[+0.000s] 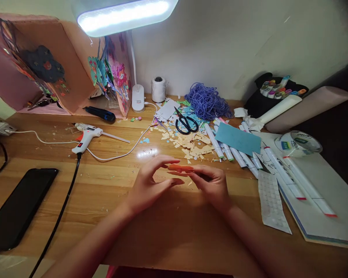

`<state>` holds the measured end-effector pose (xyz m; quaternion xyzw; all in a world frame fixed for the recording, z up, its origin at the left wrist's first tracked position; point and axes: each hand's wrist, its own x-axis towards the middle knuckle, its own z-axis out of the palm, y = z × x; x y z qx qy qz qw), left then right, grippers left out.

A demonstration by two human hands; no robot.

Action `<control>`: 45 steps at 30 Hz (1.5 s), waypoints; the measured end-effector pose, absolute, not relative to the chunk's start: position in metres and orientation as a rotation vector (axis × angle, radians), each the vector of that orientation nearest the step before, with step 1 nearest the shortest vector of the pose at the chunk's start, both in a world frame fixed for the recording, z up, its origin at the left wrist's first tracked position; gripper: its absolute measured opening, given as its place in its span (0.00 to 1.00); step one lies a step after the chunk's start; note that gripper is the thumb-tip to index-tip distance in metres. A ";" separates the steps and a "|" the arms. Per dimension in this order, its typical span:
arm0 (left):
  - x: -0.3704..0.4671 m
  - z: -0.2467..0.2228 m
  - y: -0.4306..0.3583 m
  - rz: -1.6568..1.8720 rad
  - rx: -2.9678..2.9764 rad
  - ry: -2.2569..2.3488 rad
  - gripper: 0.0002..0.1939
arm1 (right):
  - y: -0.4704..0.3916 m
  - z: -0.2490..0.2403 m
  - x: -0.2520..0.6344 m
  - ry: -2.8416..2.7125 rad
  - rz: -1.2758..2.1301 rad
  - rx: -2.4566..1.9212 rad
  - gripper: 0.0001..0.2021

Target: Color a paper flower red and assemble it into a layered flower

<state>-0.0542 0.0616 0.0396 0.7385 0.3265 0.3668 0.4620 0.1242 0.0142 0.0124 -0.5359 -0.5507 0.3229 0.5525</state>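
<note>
Over the middle of the desk, my right hand [213, 185] pinches a small orange piece [180, 168], seen nearly edge-on, that looks like cut paper in two layers. My left hand [153, 179] curves around its left end, thumb below and fingers above. Those fingers are apart, with a gap between the thumb and the piece; whether a fingertip touches it I cannot tell. Beyond my hands lie yellow paper scraps [193, 146] and black-handled scissors [187, 124].
At left are a glue gun [87, 135] with its black cord, a phone [23, 208] and a utility knife [100, 114]. Blue-violet cord [207, 101] is heaped at the back. Markers [214, 143], a blue card [237, 138] and clear tape [298, 143] lie right. A lamp [127, 15] hangs above.
</note>
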 end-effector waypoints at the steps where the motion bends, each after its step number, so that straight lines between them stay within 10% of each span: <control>1: -0.055 0.040 0.062 0.937 1.865 0.797 0.15 | 0.013 0.013 0.124 -1.331 0.759 -1.258 0.06; 34: -0.057 0.041 0.065 1.008 2.047 0.632 0.09 | 0.000 0.021 0.128 -1.671 0.557 -1.268 0.13; 45: -0.053 0.036 0.066 0.562 1.000 0.648 0.14 | -0.002 0.030 0.137 -2.013 -0.333 -1.170 0.14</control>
